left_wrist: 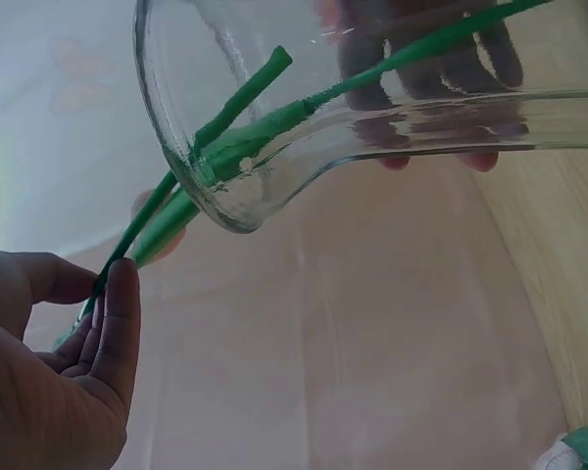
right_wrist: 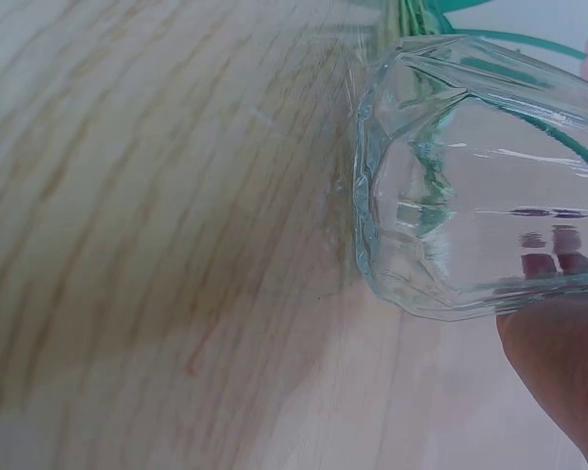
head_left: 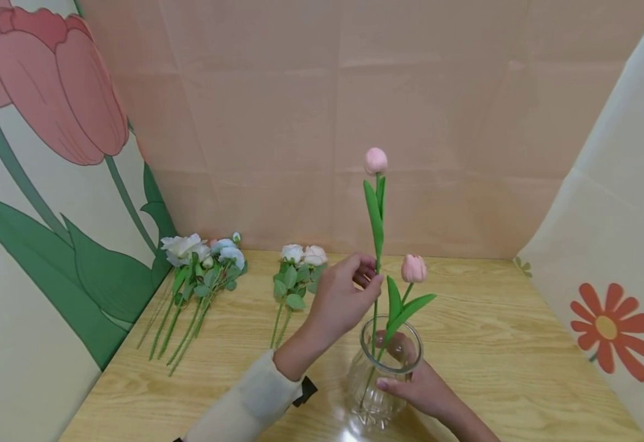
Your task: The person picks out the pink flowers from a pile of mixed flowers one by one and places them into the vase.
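In the head view my left hand [head_left: 335,301] pinches the stem of a pink tulip [head_left: 376,161] between thumb and fingertips. The tulip stands upright above a clear glass vase [head_left: 353,393], its lower stem end just inside the mouth. A second pink tulip [head_left: 413,268] leans to the right in the vase, its leaves over the rim. My right hand [head_left: 432,393] grips the vase from the right side, some fingers showing through the glass. The left wrist view shows thumb and finger meeting on the green stem [left_wrist: 137,227]. The vase base [right_wrist: 367,215] is near the wood surface in the right wrist view.
On the wooden table [head_left: 493,344], two pale roses [head_left: 299,255] lie behind my left forearm. A bunch of white and pale blue flowers [head_left: 205,252] lies farther left. A plain pinkish backdrop [head_left: 438,123] rises behind, with flower-printed panels on both sides.
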Tool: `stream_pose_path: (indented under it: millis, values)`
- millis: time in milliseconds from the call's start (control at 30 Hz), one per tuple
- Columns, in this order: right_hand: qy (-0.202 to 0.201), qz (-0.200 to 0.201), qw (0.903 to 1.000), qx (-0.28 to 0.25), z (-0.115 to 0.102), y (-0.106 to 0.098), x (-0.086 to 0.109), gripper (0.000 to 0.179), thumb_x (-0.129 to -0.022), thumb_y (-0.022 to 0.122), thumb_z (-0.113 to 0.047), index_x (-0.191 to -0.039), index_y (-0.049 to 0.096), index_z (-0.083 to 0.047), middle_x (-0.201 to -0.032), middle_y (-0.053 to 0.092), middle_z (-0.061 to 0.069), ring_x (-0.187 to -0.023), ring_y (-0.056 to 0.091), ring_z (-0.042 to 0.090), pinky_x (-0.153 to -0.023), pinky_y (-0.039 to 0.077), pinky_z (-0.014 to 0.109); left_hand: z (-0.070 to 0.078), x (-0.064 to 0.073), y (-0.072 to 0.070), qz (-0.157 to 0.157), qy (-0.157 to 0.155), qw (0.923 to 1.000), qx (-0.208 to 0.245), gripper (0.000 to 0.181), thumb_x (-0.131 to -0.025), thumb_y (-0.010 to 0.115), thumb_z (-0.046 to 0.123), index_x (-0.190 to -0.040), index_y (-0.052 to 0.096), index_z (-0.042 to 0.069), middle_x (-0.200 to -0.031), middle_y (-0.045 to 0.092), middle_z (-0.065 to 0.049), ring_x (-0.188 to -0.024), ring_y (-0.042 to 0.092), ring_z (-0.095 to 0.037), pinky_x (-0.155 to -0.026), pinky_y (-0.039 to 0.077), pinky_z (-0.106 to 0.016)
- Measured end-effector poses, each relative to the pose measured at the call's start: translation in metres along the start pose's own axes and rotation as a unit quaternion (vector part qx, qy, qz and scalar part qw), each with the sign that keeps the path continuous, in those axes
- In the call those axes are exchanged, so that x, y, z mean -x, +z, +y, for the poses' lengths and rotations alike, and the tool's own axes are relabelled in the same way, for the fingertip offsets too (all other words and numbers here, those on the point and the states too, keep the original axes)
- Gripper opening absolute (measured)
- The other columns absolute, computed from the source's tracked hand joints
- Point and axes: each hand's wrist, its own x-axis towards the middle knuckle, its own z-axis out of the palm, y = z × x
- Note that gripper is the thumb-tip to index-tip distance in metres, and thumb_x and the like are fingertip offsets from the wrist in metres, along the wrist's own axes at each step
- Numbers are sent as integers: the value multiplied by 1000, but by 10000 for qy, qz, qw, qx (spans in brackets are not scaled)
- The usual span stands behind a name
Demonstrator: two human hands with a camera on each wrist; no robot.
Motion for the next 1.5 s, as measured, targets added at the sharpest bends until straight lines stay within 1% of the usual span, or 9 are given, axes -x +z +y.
stream_pose_path:
  millis: [133, 300, 433, 700, 1033, 1167, 1267, 1367, 1500]
  values:
    - [-20, -9, 10000, -60, 2, 0, 0, 73, -85, 80, -11, -146, 40, -9, -143, 56, 12, -132, 50, 12, -105, 44, 36, -2, 2, 1, -42, -21, 10000, -74, 15, -96, 69, 17, -110, 69, 10, -92, 70, 3, -79, 65, -2, -68, 54, -17]
    - [-46, -17, 10000, -48, 3, 0, 1, 72, -85, 80, -12, -146, 41, -11, -141, 57, 12, -132, 51, 17, -104, 43, 34, -3, 4, 2, -76, -64, 9998, -184, 16, -96, 69, 18, -110, 69, 10, -92, 70, 4, -79, 65, -2, -68, 53, -17]
    - [-43, -6, 10000, 31, 2, 0, 0, 73, -85, 81, -13, -146, 41, -9, -141, 58, 11, -132, 51, 26, -104, 45, 40, -5, 5, 3, -155, -73, 9996, -211, 18, -96, 69, 18, -112, 69, 9, -92, 70, 4, -79, 65, -2, -67, 53, -17]
    - [-339, -171, 9986, -356, 5, 0, -3, 72, -85, 76, -4, -146, 37, -6, -146, 48, 23, -133, 42, 57, -98, 37, 75, -7, 9, 3, -339, -196, 9992, -84, 19, -97, 68, 18, -113, 68, 9, -93, 70, 3, -81, 65, -2, -68, 54, -18]
    - [-182, -227, 9985, -461, 4, 0, -3, 72, -86, 75, -4, -147, 36, -5, -148, 46, 24, -136, 38, 58, -100, 34, 77, -10, 13, 4, -474, -243, 9984, -172, 16, -96, 69, 16, -110, 69, 9, -90, 68, 6, -80, 63, 1, -68, 53, -16]
    - [1, -169, 9993, -330, 2, -1, -2, 73, -86, 77, -8, -147, 38, -6, -146, 50, 20, -135, 41, 53, -104, 38, 70, -11, 15, 3, -586, -266, 9976, -249, 17, -96, 70, 16, -111, 69, 9, -90, 68, 6, -80, 62, 1, -68, 53, -15]
    - [65, -126, 9998, -142, 1, -1, -1, 71, -87, 78, -9, -147, 39, -4, -145, 52, 21, -135, 44, 48, -107, 43, 48, -12, 16, 3, -686, -285, 9966, -368, 16, -96, 70, 17, -110, 69, 10, -90, 68, 7, -80, 62, 2, -67, 52, -15]
    - [49, -115, 9999, -87, 1, -1, -1, 70, -87, 77, -8, -146, 40, -2, -145, 51, 23, -135, 43, 46, -105, 40, 29, -13, 18, 2, -819, -323, 9950, -475, 16, -96, 70, 19, -110, 69, 11, -90, 68, 8, -80, 61, 2, -67, 52, -15]
    - [27, -149, 9998, -126, 2, -1, -1, 70, -88, 76, -8, -146, 39, -2, -146, 49, 25, -136, 41, 49, -104, 40, 29, -13, 20, 2, -1029, -408, 9926, -504, 16, -96, 70, 19, -110, 68, 11, -91, 68, 8, -82, 62, 1, -67, 52, -15]
